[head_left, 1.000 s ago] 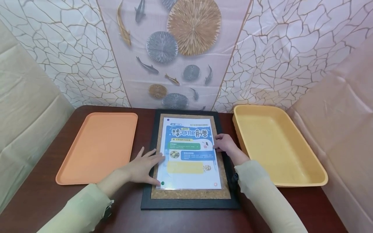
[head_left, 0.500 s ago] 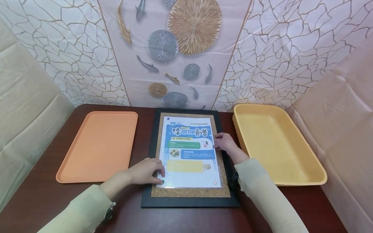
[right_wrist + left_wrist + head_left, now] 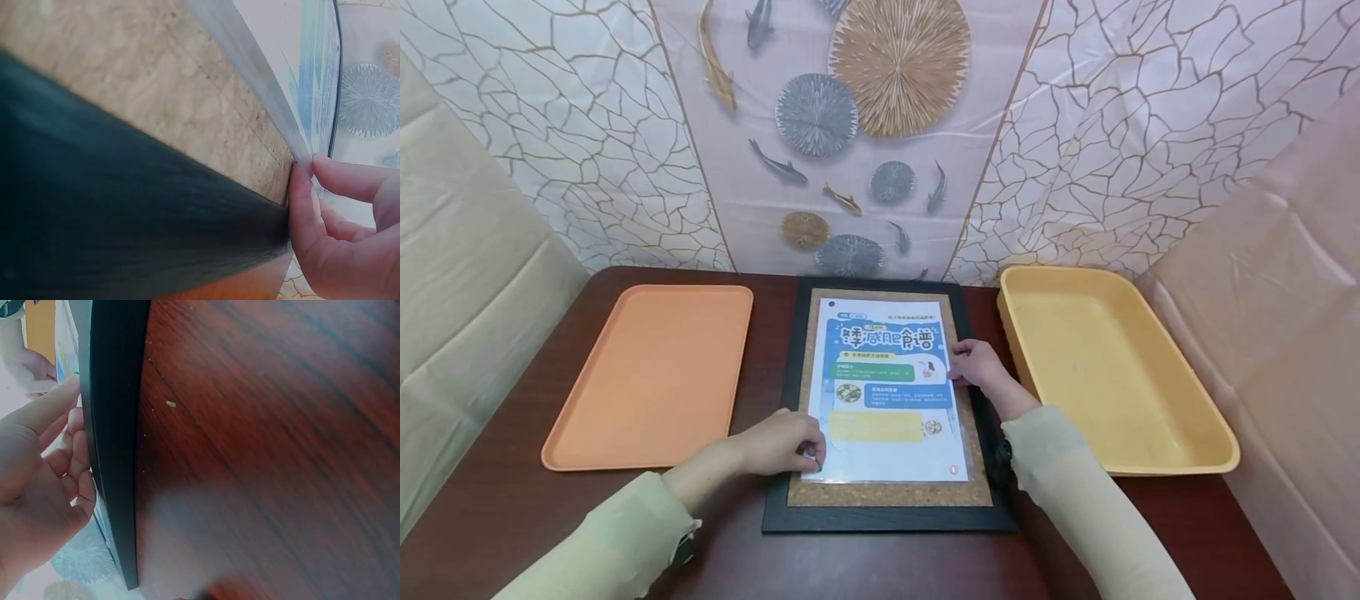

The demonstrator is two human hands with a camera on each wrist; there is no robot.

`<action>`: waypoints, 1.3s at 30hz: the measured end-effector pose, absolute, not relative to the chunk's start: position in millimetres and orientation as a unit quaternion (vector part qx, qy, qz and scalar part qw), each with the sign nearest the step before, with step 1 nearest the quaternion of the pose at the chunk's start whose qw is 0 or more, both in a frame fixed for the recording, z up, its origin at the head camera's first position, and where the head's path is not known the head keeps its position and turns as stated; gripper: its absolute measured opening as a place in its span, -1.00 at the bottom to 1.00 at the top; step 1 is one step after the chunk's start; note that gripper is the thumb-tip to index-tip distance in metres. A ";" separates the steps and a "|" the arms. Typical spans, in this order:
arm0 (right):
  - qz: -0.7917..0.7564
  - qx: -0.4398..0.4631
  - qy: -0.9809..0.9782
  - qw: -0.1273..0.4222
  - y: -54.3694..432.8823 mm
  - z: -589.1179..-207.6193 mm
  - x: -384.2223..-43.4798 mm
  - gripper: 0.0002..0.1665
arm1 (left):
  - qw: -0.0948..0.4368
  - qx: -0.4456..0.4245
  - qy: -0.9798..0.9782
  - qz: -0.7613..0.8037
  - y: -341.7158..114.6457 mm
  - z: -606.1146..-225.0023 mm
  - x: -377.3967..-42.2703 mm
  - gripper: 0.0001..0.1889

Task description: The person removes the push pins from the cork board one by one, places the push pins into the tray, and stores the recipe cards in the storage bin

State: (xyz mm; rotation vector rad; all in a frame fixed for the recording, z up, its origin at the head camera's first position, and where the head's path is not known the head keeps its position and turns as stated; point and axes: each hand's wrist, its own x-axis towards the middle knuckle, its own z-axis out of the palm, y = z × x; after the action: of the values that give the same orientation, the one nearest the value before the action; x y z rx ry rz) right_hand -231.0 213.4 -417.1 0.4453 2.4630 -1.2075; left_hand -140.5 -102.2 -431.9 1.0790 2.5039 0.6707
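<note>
From where I stand, the person's left hand is drawn in narrow, fingers curled, with thumb and forefinger pinching a small green round pin at the lower left corner of a white rectangular sheet in a clear glossy cover, printed in blue, green and yellow. The sheet lies on a tan cork board with a black rectangular frame, and a small dark purple round pin sits at its upper left corner. The right hand holds the sheet's right edge between thumb and finger. A flat orange tray lies to the left, a deep yellow tub to the right, all on a dark reddish-brown wooden table
</note>
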 end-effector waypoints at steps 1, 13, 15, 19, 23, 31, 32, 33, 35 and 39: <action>-0.427 0.156 0.872 0.180 213.3 -417.1 -231.3 -0.42 | 0.169 0.377 0.879 0.238 -101.9 -431.5 -140.7 -0.92; -0.430 0.156 0.872 0.176 211.9 -419.8 -232.9 -0.42 | 0.214 0.340 0.884 0.240 -96.0 -422.7 -141.3 -0.89; -0.430 0.154 0.872 0.175 212.0 -419.6 -232.3 -0.42 | 0.219 0.337 0.884 0.239 -95.4 -421.1 -141.4 -0.89; -0.430 0.153 0.873 0.173 211.9 -419.5 -231.4 -0.41 | 0.228 0.333 0.884 0.235 -94.6 -417.6 -141.3 -0.88; -0.427 0.154 0.874 0.172 211.4 -419.4 -230.9 -0.41 | 0.238 0.330 0.884 0.230 -93.6 -414.8 -140.9 -0.87; -0.427 0.153 0.875 0.172 211.5 -420.0 -232.6 -0.42 | 0.277 0.350 0.857 0.257 -97.6 -409.7 -142.2 -0.87; -0.427 0.153 0.874 0.172 211.7 -420.2 -232.7 -0.42 | 0.282 0.352 0.851 0.268 -98.8 -408.8 -142.3 -0.88; -0.427 0.153 0.875 0.172 211.9 -420.5 -232.7 -0.42 | 0.285 0.353 0.846 0.279 -99.9 -408.6 -142.7 -0.89; -0.428 0.156 0.874 0.172 212.5 -420.9 -232.6 -0.42 | 0.285 0.351 0.840 0.299 -102.7 -408.4 -143.5 -0.91; -0.428 0.157 0.873 0.175 213.4 -421.7 -231.7 -0.41 | 0.267 0.338 0.844 0.320 -109.0 -408.1 -146.9 -0.91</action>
State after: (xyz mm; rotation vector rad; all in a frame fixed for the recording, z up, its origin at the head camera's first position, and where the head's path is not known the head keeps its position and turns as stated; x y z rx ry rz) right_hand -231.7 213.4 -421.7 0.4443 2.4730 -1.2141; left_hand -146.9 -109.0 -408.1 0.9126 2.2767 0.8646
